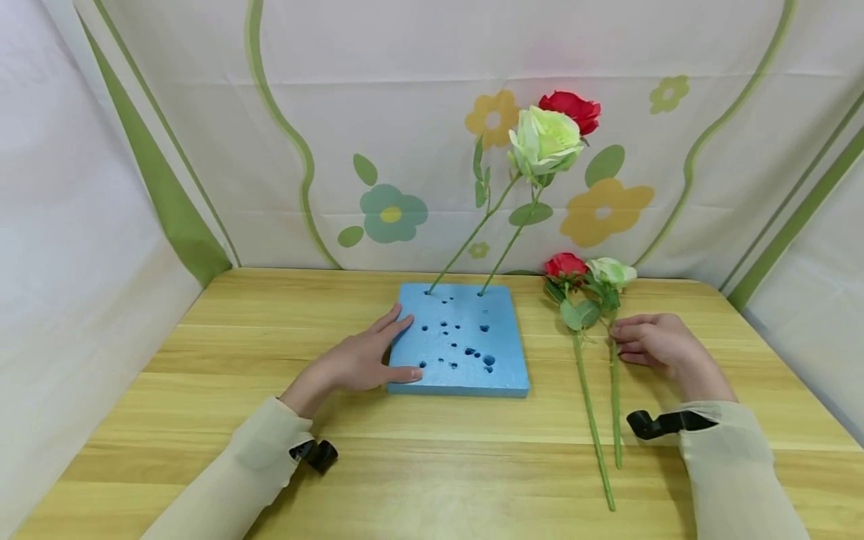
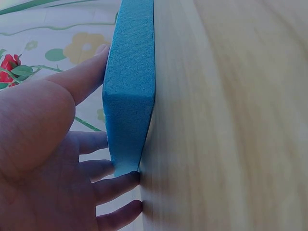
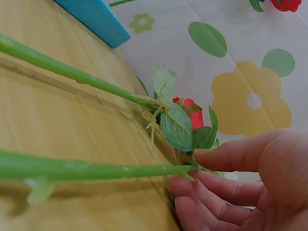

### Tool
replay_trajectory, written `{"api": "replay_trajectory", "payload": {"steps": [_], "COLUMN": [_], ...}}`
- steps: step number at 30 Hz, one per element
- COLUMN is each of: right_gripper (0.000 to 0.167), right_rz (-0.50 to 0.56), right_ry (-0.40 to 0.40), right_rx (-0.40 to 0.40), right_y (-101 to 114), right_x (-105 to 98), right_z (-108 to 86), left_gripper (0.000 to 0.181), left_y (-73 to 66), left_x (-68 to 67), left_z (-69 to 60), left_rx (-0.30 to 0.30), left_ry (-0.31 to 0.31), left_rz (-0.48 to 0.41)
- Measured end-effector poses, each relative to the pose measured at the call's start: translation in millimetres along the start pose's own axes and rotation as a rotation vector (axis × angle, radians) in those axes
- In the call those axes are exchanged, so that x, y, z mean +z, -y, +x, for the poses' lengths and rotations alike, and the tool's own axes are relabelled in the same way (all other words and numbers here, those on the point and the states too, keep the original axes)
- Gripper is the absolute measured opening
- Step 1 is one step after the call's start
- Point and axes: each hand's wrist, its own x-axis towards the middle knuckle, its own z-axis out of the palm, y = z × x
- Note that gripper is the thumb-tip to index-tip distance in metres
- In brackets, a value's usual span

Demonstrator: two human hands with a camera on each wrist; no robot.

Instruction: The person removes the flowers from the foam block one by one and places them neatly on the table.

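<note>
A blue foam block with many holes lies on the table. My left hand rests at its left side, the thumb on the top near the front corner and fingertips along the edge; the left wrist view shows that hand beside the block's side. To the right, my right hand pinches the stem of a pale green artificial rose between thumb and fingers, just below its leaves. In the right wrist view this stem runs left from the fingers. Next to it lies a red artificial rose.
A pale green rose and a red rose stand in the block's back holes, leaning right. Behind the wooden table hangs a flower-printed curtain. Each wrist carries a black camera mount.
</note>
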Motion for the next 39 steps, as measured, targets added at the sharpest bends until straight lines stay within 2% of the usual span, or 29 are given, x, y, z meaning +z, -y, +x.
{"api": "replay_trajectory", "payload": {"steps": [6, 13, 18, 21, 25, 32, 39], "right_gripper": [0.068, 0.072, 0.055, 0.046, 0.052, 0.049, 0.05], "right_rz": [-0.041, -0.031, 0.022, 0.041, 0.021, -0.046, -0.069], "right_ry": [-0.043, -0.075, -0.146, -0.203, -0.239, -0.247, -0.219], "right_rx": [-0.005, -0.003, -0.021, -0.047, -0.093, -0.203, -0.288], "right_y": [3.1, 4.1, 4.0, 6.5, 14.0, 27.2, 42.3], "right_x": [2.8, 2.7, 1.9, 2.9, 7.0, 16.0, 32.5], "right_z": [-1.0, -2.9, -2.4, -3.6, -6.6, -10.7, -16.8], "left_gripper": [0.102, 0.102, 0.102, 0.102, 0.101, 0.102, 0.102], "left_y": [0.4, 0.0, -0.6, -1.0, -1.2, -1.4, -0.8], "left_x": [0.2, 0.1, -0.1, -0.4, -0.7, -0.5, -0.5], "left_z": [0.4, 0.5, 0.0, -0.4, -0.6, 0.0, 0.3], "left_rx": [0.002, 0.005, 0.003, 0.004, 0.009, 0.009, 0.006], "left_ry": [0.002, 0.005, 0.004, 0.004, 0.002, 0.003, 0.003], "left_rz": [0.001, 0.005, 0.008, 0.009, 0.01, 0.015, 0.009]}}
